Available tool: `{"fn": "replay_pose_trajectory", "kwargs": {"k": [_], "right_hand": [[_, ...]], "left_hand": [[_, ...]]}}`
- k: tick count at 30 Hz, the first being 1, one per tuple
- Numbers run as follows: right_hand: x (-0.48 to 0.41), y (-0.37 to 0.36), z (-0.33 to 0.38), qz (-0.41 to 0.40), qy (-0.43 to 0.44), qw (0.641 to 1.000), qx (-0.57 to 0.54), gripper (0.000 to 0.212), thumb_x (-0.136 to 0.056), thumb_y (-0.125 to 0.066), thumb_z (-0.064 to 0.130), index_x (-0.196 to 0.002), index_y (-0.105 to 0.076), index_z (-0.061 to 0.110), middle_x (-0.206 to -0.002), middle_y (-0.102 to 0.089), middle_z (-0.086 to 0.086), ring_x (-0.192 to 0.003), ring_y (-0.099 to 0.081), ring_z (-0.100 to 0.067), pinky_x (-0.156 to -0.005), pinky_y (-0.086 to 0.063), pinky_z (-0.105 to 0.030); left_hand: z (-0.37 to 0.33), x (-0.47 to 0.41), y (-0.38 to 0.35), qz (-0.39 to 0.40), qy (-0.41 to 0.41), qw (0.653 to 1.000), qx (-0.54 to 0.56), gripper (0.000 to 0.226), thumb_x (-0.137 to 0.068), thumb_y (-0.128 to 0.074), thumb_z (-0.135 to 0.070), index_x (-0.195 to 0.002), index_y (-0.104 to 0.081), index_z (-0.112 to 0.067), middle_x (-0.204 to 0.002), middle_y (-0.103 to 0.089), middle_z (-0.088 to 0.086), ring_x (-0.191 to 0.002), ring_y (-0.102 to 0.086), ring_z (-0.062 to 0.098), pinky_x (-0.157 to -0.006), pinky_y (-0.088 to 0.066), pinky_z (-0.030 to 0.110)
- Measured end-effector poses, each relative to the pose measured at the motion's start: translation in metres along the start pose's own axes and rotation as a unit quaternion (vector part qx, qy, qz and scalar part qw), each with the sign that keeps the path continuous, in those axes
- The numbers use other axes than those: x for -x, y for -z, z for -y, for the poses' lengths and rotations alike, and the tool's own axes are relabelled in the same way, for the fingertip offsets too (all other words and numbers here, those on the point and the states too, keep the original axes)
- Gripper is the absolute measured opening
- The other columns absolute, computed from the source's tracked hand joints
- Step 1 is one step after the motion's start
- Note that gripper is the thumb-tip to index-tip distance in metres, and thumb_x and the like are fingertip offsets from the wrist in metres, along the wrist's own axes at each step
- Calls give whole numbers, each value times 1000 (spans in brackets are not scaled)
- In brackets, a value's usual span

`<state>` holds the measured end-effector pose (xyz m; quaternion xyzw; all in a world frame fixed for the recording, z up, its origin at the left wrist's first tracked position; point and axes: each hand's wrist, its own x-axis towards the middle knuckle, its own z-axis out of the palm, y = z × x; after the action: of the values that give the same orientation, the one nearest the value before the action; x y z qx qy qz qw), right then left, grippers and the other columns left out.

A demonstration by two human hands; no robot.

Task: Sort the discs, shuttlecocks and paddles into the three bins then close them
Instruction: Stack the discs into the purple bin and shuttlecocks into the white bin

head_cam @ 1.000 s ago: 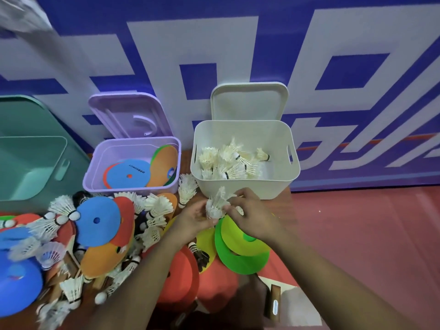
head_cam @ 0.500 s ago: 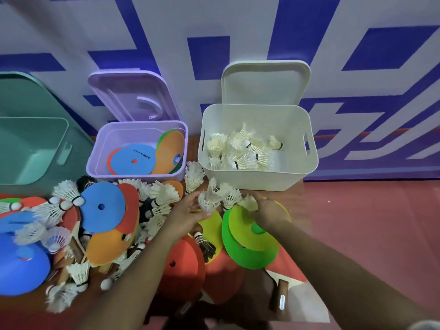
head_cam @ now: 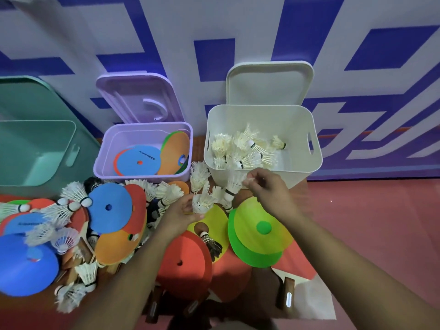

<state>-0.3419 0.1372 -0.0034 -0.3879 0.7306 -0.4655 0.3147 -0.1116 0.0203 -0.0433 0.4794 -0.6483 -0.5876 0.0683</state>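
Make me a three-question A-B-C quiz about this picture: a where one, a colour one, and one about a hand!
1. The sorted shuttlecocks lie in which bin? A purple B white C green
2. The top flat disc in the purple bin is? A blue B yellow C black
3. The left hand is? A empty B gripping a paddle C holding a shuttlecock
B: they lie in the white bin. A: the top flat disc is plainly blue. C: its fingers curl round a shuttlecock.

- I see a dark printed line on the blue disc (head_cam: 137, 160) in the purple bin (head_cam: 102, 148), too small to read.
- Similar print on the near-left blue disc (head_cam: 22, 226), unreadable.
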Motion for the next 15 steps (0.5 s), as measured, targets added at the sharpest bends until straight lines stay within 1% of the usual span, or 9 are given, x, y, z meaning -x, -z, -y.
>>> {"fn": "replay_pose_trajectory", "kwargs": {"k": [2, 4, 5, 7, 9, 11, 13, 14, 15], "right_hand": [[2, -5, 16, -39, 2, 996, -79, 12, -90, -66, 18, -80, -60, 18, -65, -50, 2, -60, -44, -13, -57, -36, -28], [4, -17, 21, -52, 8, 995, -83, 12, -90, -66, 18, -79, -60, 19, -65, -51, 7, -62, -46, -11, -59, -38, -30], [4, -25, 20, -41, 13, 997, -61, 13, -89, -66, 18, -78, -60, 21, -66, -53, 10, -62, -48, -10, -62, -40, -31], [7, -39, 14, 1, 14, 1000, 20, 13, -88, -66, 18, -80, -59, 25, -76, -56, 9, -68, -51, -3, -67, -41, -28], [11, -47, 9, 22, 22, 996, 79, 12, -89, -65, 18, -87, -60, 28, -86, -56, 2, -76, -52, -1, -72, -40, -24], [13, -49, 9, -10, 44, 996, 79, 7, -91, -63, 19, -92, -62, 25, -88, -56, -1, -80, -52, -2, -72, -41, -22], [10, -49, 9, -25, 54, 994, 87, 4, -92, -63, 20, -95, -63, 23, -88, -56, -1, -79, -53, -4, -73, -43, -24], [8, -51, 10, 1, 51, 994, 100, 6, -91, -64, 20, -96, -64, 24, -89, -56, -1, -79, -54, -6, -75, -46, -27], [7, -54, 9, 43, 46, 992, 111, 9, -90, -64, 19, -95, -64, 26, -89, -56, -1, -78, -56, -10, -76, -49, -31]], "left_hand": [[-3, 0, 1, 5, -2, 1000, -11, 50, -76, -78, -2, -111, -56, -31, -105, -63, -15, -99, -57, 1, -87, -47, 21], [-5, -1, 1, 16, -10, 1000, -21, 49, -77, -78, -6, -105, -57, -41, -105, -63, -18, -100, -57, -2, -90, -47, 25], [-6, 0, 0, 21, -15, 999, -24, 51, -77, -78, -7, -102, -56, -45, -104, -63, -21, -99, -57, -4, -88, -46, 23], [-9, 0, 1, 22, -17, 999, -18, 54, -76, -79, -6, -102, -54, -47, -103, -62, -24, -98, -55, -9, -83, -44, 18], [-7, -1, 4, 16, -21, 1000, -11, 55, -75, -80, -6, -105, -56, -46, -106, -64, -22, -100, -56, -8, -87, -44, 21], [-5, 0, 10, 11, -21, 1000, -1, 54, -75, -79, -5, -106, -57, -44, -105, -64, -21, -99, -57, -10, -88, -44, 19], [-1, 1, 16, 8, -16, 1000, 9, 51, -77, -78, -6, -112, -57, -38, -103, -63, -23, -93, -56, -15, -79, -43, 9], [1, 2, 19, 9, -15, 1000, 5, 51, -78, -78, -7, -116, -57, -34, -104, -62, -23, -94, -56, -15, -76, -42, 6], [2, 3, 22, 11, -16, 1000, 0, 52, -78, -79, -9, -121, -58, -31, -107, -63, -21, -98, -57, -10, -78, -42, 7]]}}
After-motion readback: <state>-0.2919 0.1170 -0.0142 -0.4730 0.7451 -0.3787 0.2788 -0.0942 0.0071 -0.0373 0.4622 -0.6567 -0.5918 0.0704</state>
